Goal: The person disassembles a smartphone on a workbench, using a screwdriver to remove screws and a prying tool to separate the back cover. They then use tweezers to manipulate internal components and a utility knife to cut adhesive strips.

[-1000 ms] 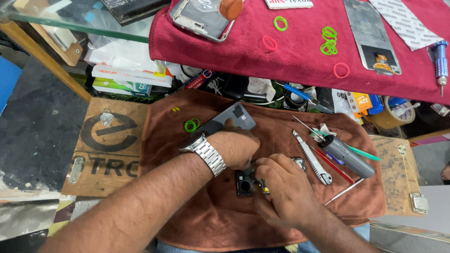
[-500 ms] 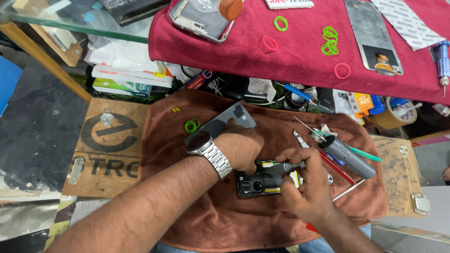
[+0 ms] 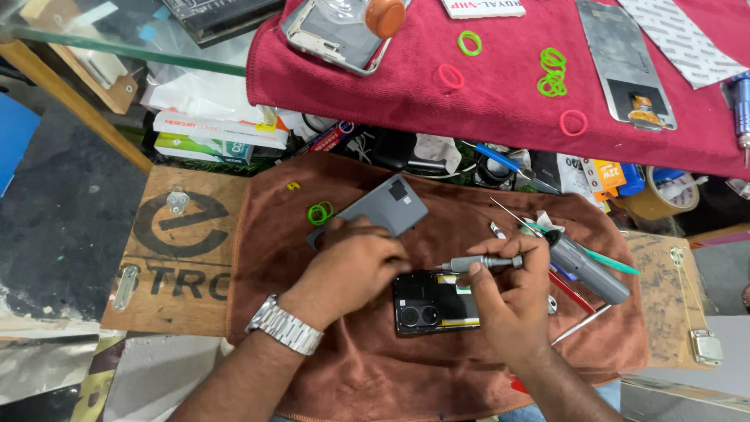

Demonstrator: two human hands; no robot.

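Mid screw-work on opened phone, lying on brown cloth atop counter. Left hand pressed closed on phone's top edge; right hand gripping small screwdriver (tip near frame). Next prob. needs steady tip seating, phone kept pinned.

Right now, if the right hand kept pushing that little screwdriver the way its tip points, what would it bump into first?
The right hand holds the screwdriver with its tip pointing left, just above the opened phone. Going straight on, it would probably meet the left hand first, though depth is unclear.
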